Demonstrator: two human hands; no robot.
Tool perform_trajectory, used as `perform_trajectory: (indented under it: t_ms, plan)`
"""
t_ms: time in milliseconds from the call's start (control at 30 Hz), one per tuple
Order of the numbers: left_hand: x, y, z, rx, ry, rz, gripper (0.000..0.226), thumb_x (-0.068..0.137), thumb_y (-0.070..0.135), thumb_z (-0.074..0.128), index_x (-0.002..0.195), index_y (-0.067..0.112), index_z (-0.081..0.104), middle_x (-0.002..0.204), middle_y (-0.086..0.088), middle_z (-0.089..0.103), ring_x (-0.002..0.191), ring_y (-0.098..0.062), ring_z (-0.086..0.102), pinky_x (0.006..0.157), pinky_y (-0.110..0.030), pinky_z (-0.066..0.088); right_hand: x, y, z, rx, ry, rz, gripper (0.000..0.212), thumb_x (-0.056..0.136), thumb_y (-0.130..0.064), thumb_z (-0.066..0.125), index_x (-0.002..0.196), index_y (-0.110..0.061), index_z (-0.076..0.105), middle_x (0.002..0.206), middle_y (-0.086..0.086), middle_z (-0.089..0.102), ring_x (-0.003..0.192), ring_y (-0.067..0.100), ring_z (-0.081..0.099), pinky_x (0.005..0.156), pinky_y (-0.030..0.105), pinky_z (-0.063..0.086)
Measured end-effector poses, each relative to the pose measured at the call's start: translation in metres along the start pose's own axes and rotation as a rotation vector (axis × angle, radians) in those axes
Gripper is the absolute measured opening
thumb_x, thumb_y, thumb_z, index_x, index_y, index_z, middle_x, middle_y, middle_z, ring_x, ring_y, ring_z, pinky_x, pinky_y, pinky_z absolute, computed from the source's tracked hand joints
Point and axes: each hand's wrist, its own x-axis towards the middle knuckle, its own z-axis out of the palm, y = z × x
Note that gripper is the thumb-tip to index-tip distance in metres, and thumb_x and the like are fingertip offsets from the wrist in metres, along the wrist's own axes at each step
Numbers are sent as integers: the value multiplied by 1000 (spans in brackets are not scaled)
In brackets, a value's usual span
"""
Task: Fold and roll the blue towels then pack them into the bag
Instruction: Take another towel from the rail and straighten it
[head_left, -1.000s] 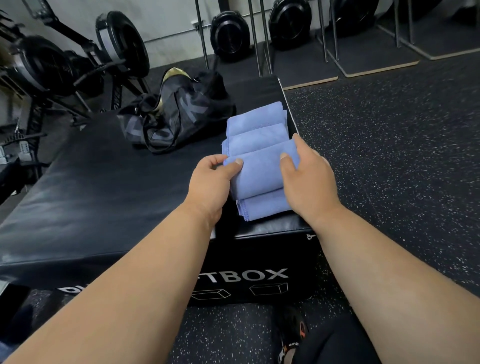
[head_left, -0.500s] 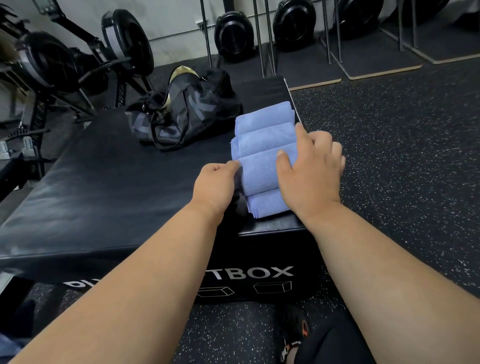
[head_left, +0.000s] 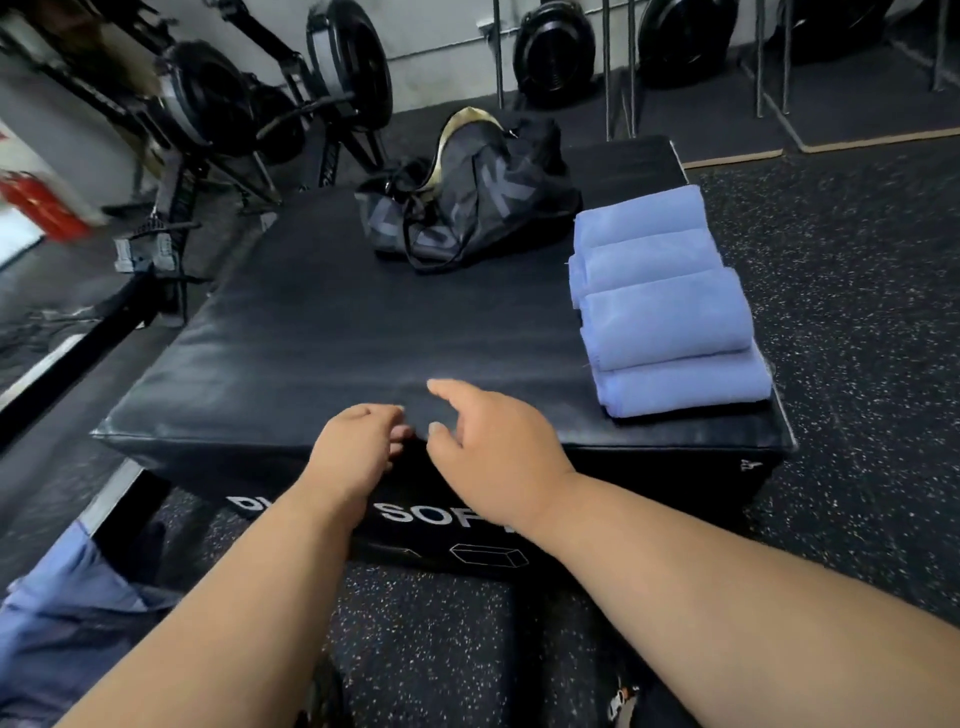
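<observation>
The head view shows both hands empty at the near edge of the black padded box: the left hand (head_left: 358, 452) has a loosely curled grip on nothing, and the right hand (head_left: 488, 447), just beside it, has its fingers relaxed and slightly spread, also with nothing in its grip. Four rolled blue towels (head_left: 665, 301) lie side by side in a row along the right side of the box (head_left: 311, 353), well apart from the hands. The black bag (head_left: 467, 208) sits at the far end, left of the farthest roll, and more loose blue cloth (head_left: 67, 608) lies on the floor at lower left.
</observation>
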Motion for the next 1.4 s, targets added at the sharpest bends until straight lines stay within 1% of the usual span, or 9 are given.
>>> perform_trajectory:
  t_ms: [300,500,633,767,967,1067,1233,1333,1400]
  plan:
    - [20,-111,-152,-76,126,-167,11,86,29,66,84,18,64,68,4,59,54,-10,45,57,-28,33,14,-60,86,-20,-279,-112,43,103,-37,51,146,-32,58,113,-4,76,110,16,66,96,32,49]
    - [17,-162,-250,-110,236,-219,11,82,27,62,82,22,53,71,-3,46,55,-14,33,57,-32,23,31,-102,160,14,-398,-93,44,103,-40,52,146,-35,57,109,-6,75,105,12,65,96,33,51]
    - [19,-202,-322,-117,292,-274,7,90,26,57,92,20,54,76,-6,47,61,-17,34,54,-30,20,39,-130,210,51,-466,-62,39,102,-35,52,140,-36,60,84,-9,74,83,9,68,86,38,56]
    - [30,-242,-392,-106,297,-370,23,85,33,56,66,26,45,59,3,34,47,-16,24,52,-32,14,45,-158,261,44,-507,-36,37,102,-37,53,138,-40,61,78,-11,69,75,5,64,79,36,56]
    - [60,-307,-464,-106,382,-378,16,76,31,66,70,22,54,70,-5,49,64,-23,40,56,-37,30,56,-205,330,66,-594,-34,32,104,-35,53,134,-38,62,76,-9,71,66,7,67,67,31,56]
    - [72,-346,-485,-114,384,-380,20,73,32,62,61,23,50,63,-5,39,69,-24,34,65,-41,29,67,-223,368,71,-615,-35,32,104,-37,53,134,-37,62,71,-11,68,58,3,62,58,25,48]
    - [86,-397,-517,-128,470,-394,20,82,30,64,72,14,61,70,-5,59,74,-23,49,71,-38,40,84,-251,425,58,-662,-51,29,104,-35,56,132,-34,64,78,-5,69,62,6,61,61,25,48]
    - [99,-429,-541,-164,529,-425,17,82,35,68,88,19,72,97,-4,73,92,-28,64,91,-42,52,92,-262,457,50,-686,-51,28,104,-33,56,131,-34,65,74,-7,66,67,11,65,64,27,53]
    - [110,-450,-555,-168,536,-448,42,79,40,67,115,20,74,123,-4,72,115,-27,66,109,-48,50,98,-264,478,54,-708,-38,27,104,-32,56,130,-34,64,72,-8,65,67,12,65,67,30,55]
